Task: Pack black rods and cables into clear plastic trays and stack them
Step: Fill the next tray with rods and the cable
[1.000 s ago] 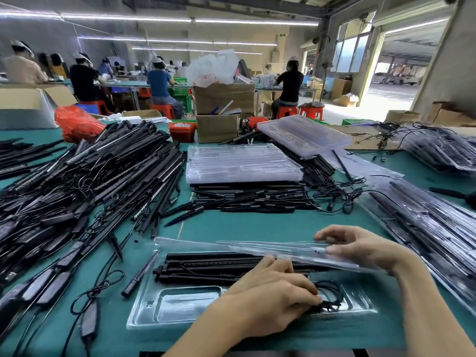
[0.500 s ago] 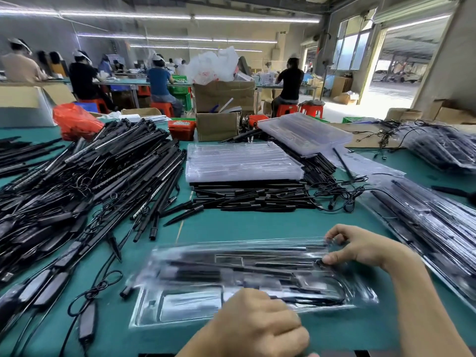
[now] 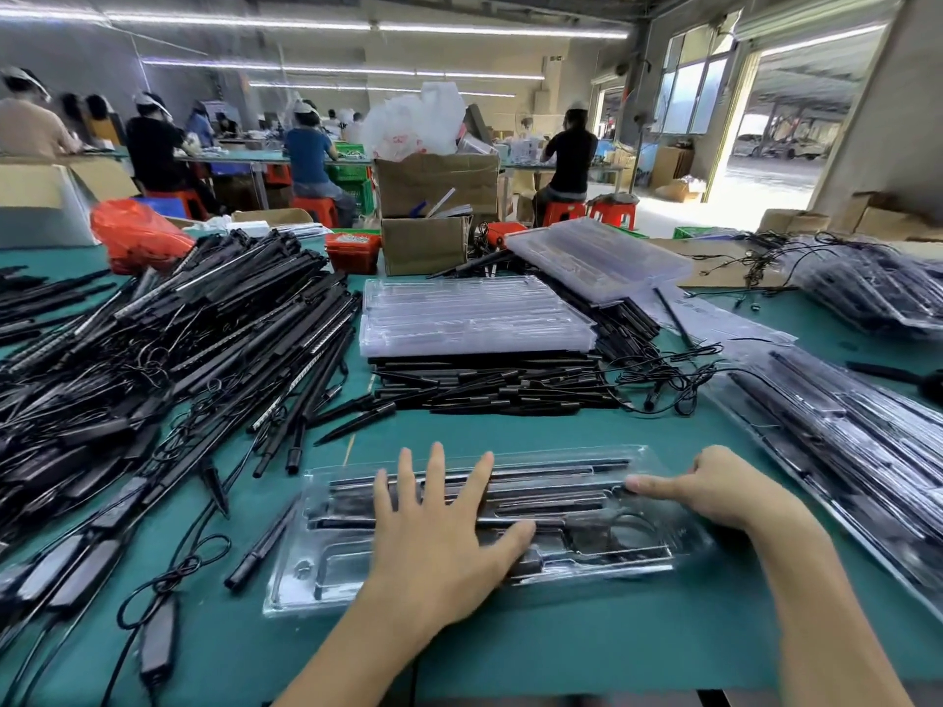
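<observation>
- Far left of my fingers, a big heap of rods (image 3: 168, 339) and tangled cables (image 3: 173, 574) covers the green surface (image 3: 587, 650); one loose rod (image 3: 263, 546) lies just beside the tray's left end. I judge it could catch the tray edge if the tray slides that way.
- My left hand (image 3: 433, 538) lies flat on the tray (image 3: 490, 528), fingers (image 3: 436, 469) spread wide and straight, pressing the clear lid down over the rods inside. Nothing is gripped.
- The tray sits directly under both hands, near the front of the surface, its lid down over the rods and a coiled cable at the right end. Whether the lid has snapped shut all round I cannot tell.
- Risk, as I read it: if a rod or the cable sits proud of its slot, pressing could leave the lid sprung, or crack the thin plastic.
- My right hand (image 3: 714, 494) rests on the tray's right end, thumb out straight on the lid, the other fingers curled at the far edge; whether they pinch the rim I cannot tell.
- Beyond my fingers stands a stack of empty trays (image 3: 474, 313) on more rods.
- Right of my fingers lie the packed trays (image 3: 842, 451), fanned rather than squared. Adding this one to a sloping pile could let it slip off, I think.
</observation>
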`<action>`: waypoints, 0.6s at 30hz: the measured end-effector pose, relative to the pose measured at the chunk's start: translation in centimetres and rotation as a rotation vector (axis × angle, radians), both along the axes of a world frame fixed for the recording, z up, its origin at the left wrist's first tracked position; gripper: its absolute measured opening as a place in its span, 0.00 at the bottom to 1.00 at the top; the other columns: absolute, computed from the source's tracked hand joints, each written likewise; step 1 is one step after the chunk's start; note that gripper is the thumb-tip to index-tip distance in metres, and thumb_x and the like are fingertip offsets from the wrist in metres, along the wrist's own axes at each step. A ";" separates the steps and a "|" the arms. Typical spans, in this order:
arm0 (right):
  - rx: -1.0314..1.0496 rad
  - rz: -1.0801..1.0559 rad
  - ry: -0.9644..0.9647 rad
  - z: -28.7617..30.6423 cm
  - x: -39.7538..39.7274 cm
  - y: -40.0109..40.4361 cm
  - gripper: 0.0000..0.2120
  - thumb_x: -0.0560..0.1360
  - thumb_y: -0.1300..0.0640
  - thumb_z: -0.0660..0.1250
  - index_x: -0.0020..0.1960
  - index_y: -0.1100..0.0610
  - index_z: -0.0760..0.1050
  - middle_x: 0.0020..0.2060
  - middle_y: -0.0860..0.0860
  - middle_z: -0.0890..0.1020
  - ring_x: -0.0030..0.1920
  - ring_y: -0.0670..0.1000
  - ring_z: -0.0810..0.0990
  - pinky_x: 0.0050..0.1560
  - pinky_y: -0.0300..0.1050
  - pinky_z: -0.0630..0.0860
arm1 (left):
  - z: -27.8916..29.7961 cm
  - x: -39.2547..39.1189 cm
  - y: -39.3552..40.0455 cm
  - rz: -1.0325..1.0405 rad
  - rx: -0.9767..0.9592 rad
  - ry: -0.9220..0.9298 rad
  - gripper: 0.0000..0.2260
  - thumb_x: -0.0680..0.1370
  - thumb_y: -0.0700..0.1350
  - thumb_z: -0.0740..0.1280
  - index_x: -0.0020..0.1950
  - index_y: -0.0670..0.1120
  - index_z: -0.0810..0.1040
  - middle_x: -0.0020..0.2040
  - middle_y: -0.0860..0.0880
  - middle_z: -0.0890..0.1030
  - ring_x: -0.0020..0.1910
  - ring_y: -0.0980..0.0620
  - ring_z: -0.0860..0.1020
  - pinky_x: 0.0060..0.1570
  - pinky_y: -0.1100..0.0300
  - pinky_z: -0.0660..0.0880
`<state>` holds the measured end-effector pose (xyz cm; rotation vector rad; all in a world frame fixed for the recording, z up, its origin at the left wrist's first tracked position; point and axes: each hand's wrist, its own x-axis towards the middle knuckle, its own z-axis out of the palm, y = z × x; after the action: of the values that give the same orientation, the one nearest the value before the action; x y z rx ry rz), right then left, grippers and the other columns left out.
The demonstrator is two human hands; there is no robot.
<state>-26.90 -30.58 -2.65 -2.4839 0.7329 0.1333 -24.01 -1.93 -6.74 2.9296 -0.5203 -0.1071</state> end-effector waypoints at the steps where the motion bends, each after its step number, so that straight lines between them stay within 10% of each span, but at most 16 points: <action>1: -0.041 -0.019 -0.003 -0.3 -0.1 0.1 0.34 0.62 0.27 0.74 0.31 0.56 0.64 0.22 0.48 0.66 0.25 0.50 0.65 0.31 0.44 0.59 | -0.1 0.3 -0.1 0.000 -0.007 -0.013 0.39 0.67 0.79 0.37 0.77 0.69 0.34 0.82 0.48 0.36 0.78 0.41 0.31 0.73 0.39 0.30; 7: -0.077 -0.043 0.060 -0.5 0.0 0.5 0.21 0.75 0.40 0.69 0.44 0.60 0.73 0.39 0.55 0.84 0.34 0.56 0.84 0.44 0.47 0.80 | -0.2 1.8 -0.1 -0.031 -0.023 -0.057 0.39 0.67 0.79 0.38 0.76 0.71 0.38 0.83 0.50 0.41 0.80 0.44 0.35 0.76 0.40 0.33; 11: 0.165 0.020 0.094 0.1 -0.6 0.2 0.12 0.78 0.56 0.69 0.42 0.65 0.75 0.31 0.58 0.85 0.24 0.54 0.81 0.21 0.33 0.65 | -0.1 2.3 0.1 -0.042 -0.037 -0.072 0.39 0.66 0.79 0.38 0.76 0.72 0.40 0.83 0.52 0.43 0.80 0.45 0.36 0.76 0.41 0.34; 18: 0.355 0.114 0.051 0.4 -1.6 -0.8 0.12 0.77 0.59 0.70 0.38 0.63 0.76 0.32 0.60 0.83 0.26 0.50 0.78 0.20 0.35 0.59 | -0.4 2.4 0.2 -0.043 -0.052 -0.082 0.38 0.67 0.78 0.38 0.77 0.71 0.41 0.83 0.51 0.45 0.81 0.45 0.38 0.77 0.41 0.35</action>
<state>-28.49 -31.36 -2.29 -2.1874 0.5347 0.3392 -21.57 -1.78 -7.17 2.8832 -0.5886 0.0209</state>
